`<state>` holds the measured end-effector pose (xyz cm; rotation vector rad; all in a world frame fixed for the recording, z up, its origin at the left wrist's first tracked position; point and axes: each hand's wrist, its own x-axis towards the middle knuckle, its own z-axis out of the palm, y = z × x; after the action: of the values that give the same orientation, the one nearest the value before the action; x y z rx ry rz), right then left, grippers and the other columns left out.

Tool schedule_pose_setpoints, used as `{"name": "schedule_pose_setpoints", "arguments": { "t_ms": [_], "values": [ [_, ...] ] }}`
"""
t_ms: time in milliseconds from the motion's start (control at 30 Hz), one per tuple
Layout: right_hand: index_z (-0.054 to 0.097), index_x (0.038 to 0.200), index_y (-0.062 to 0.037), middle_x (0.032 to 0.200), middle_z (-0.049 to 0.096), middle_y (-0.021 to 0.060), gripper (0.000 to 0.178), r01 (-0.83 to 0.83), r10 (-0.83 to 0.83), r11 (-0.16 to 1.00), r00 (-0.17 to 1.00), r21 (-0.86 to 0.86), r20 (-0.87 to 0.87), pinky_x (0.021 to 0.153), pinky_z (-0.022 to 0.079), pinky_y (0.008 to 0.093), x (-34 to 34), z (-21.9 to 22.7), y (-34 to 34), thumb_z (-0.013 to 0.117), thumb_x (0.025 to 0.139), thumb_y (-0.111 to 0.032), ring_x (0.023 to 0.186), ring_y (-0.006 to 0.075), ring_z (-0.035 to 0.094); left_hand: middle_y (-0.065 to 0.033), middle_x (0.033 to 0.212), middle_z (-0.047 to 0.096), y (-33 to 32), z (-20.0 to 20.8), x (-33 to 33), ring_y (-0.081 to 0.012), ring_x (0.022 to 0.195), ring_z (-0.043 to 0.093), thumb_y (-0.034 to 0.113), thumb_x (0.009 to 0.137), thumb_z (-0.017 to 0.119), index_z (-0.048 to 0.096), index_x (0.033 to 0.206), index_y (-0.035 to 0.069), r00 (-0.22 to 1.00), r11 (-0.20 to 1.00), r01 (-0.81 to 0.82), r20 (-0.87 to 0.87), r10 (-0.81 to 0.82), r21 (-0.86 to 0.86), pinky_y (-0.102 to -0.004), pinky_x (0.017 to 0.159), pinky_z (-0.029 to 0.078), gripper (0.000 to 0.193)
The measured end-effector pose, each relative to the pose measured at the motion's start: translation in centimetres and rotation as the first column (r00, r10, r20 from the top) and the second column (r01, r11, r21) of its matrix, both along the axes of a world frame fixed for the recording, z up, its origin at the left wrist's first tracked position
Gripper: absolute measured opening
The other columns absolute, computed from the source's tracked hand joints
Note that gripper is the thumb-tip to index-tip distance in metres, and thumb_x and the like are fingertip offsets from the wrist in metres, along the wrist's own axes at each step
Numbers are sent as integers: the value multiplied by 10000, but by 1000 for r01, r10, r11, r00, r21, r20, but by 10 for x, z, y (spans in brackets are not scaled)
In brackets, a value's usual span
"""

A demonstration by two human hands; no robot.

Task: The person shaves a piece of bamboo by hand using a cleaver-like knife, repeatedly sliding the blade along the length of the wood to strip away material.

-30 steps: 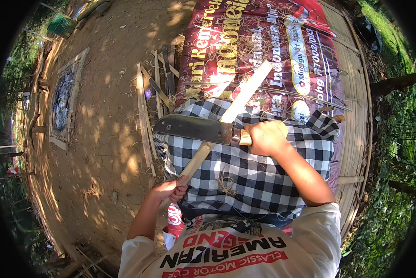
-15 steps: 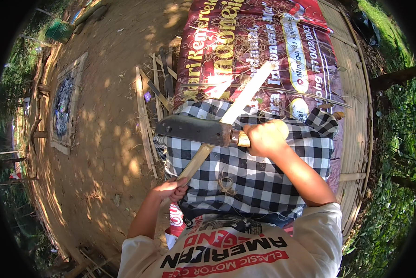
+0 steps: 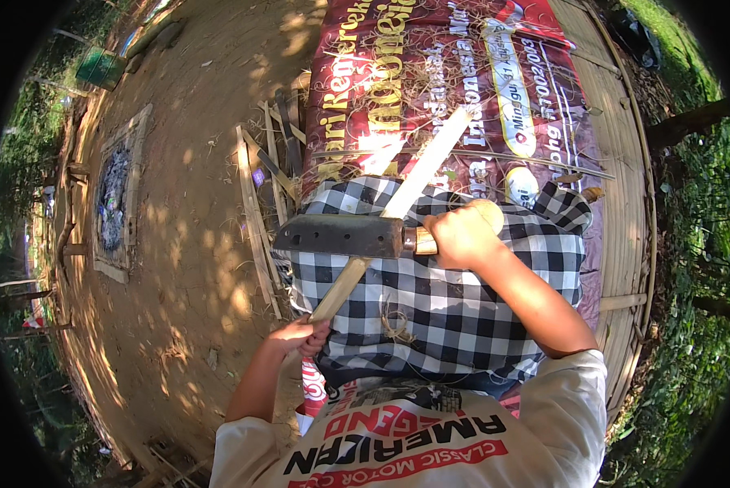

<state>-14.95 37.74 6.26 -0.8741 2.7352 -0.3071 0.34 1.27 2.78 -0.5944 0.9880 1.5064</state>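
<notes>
My left hand [image 3: 300, 335] is closed round the near end of a pale, flat bamboo strip [image 3: 426, 172]. The strip slants away up and to the right across my lap, its far part bright in the sun. In my right hand [image 3: 466, 236] is the wooden handle of a machete [image 3: 336, 236]. Its broad dark blade, with a row of small holes, points left and lies across the middle of the strip, covering that part. Under both, a black-and-white checked cloth [image 3: 462, 317] drapes over my legs; a curl of shaving lies on it.
A dark red printed banner [image 3: 340, 106], strewn with thin shavings, covers the bamboo platform [image 3: 625, 220]. Several loose wooden strips [image 3: 255, 220] lean at its left edge. Farther left, a framed ash pit [image 3: 129, 195] lies on the dirt ground, with a green container [image 3: 100, 68] beyond.
The machete blade has tilted, so more of its flat face and holes show. It still crosses the strip at about the same place. Both hands keep their grips.
</notes>
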Motion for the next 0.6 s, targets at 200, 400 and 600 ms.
{"name": "schedule_pose_setpoints", "arguments": {
  "t_ms": [200, 400, 600],
  "values": [
    [630, 865, -47, 718, 660, 192, 254, 285, -286, 956, 958, 71, 2, 653, 532, 447, -28, 5, 38, 608, 632, -147, 701, 351, 664, 72, 556, 251, 6, 2, -4, -49, 425, 231, 355, 951, 552, 359, 701, 145, 999, 1000, 21, -49, -20, 15, -226, 385, 153, 380],
    [633, 879, -56, 729, 663, 191, 277, 167, -169, 985, 985, 48, 30, 652, 534, 444, -6, 11, 13, 604, 617, -143, 684, 345, 666, 77, 555, 256, 7, 7, -5, -46, 429, 241, 334, 953, 556, 368, 730, 157, 999, 999, 37, -22, -38, -21, -222, 388, 164, 342],
    [646, 800, -69, 729, 664, 169, 195, 267, -267, 964, 963, 8, -39, 624, 527, 433, -46, -6, 60, 618, 642, -179, 684, 341, 660, 87, 565, 277, 5, 4, -1, -37, 432, 240, 357, 952, 557, 382, 744, 158, 1000, 999, -11, 28, 10, 40, -224, 384, 166, 337]
  ]
}}
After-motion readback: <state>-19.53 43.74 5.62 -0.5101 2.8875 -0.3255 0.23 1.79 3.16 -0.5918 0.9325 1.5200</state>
